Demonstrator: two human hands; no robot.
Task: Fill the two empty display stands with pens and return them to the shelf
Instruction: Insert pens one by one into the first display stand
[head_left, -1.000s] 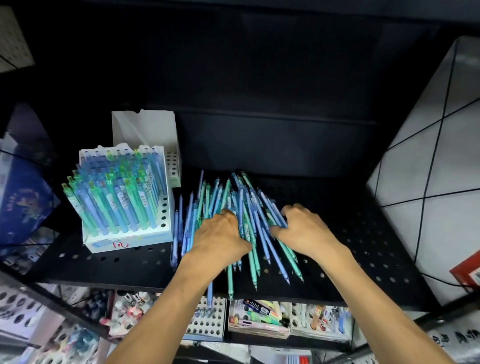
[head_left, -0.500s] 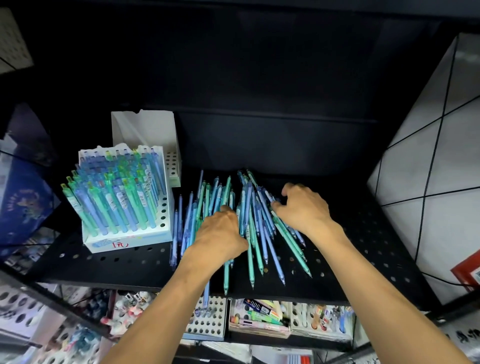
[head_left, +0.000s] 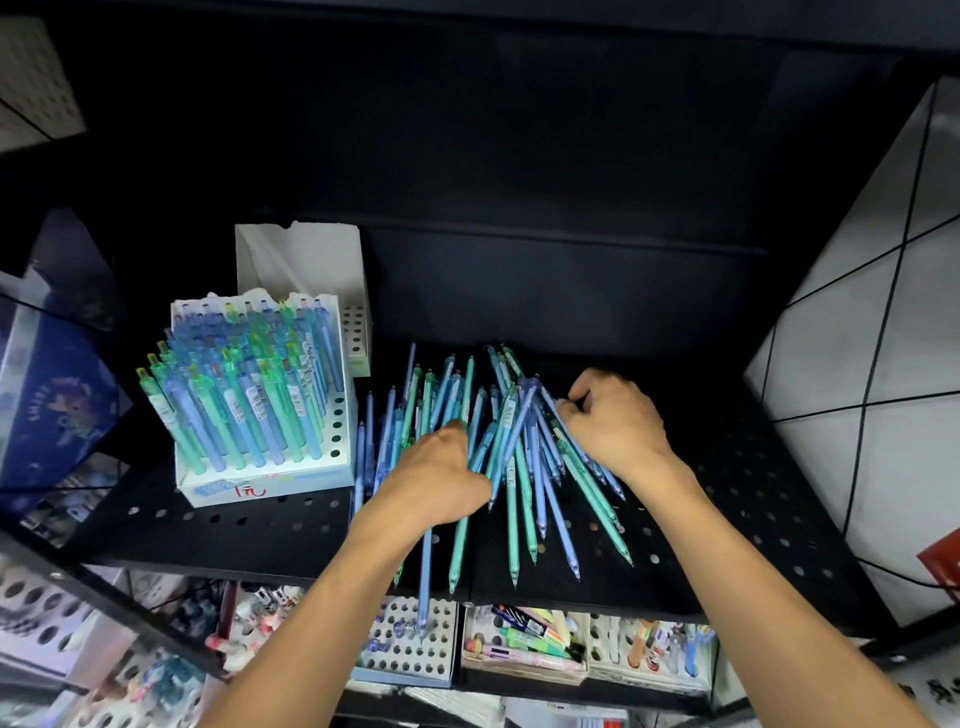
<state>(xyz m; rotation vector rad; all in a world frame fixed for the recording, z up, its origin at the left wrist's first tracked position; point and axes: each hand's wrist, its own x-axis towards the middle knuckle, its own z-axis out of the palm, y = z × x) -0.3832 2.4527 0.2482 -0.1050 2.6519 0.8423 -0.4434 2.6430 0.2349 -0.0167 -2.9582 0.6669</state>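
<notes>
A loose pile of blue and green pens (head_left: 524, 483) lies on the black perforated shelf (head_left: 234, 525). My left hand (head_left: 441, 478) rests on the pile's left half with its fingers curled into several pens. At the pile's right edge my right hand (head_left: 613, 421) curls its fingers around the upper ends of a few pens. To the left stands a white display stand (head_left: 291, 478) packed with blue and green pens. A second white stand (head_left: 358, 332), with open holes, sits behind it against the back.
Some pens overhang the shelf's front edge. Below are more stands and boxes of stationery (head_left: 524, 644). A dark blue box (head_left: 57, 405) is at the left, a white tiled wall (head_left: 857, 364) at the right, with bare shelf between wall and pile.
My right hand has moved back and to the right along the pile, fanning the right-hand pens outward. My left hand has barely shifted.
</notes>
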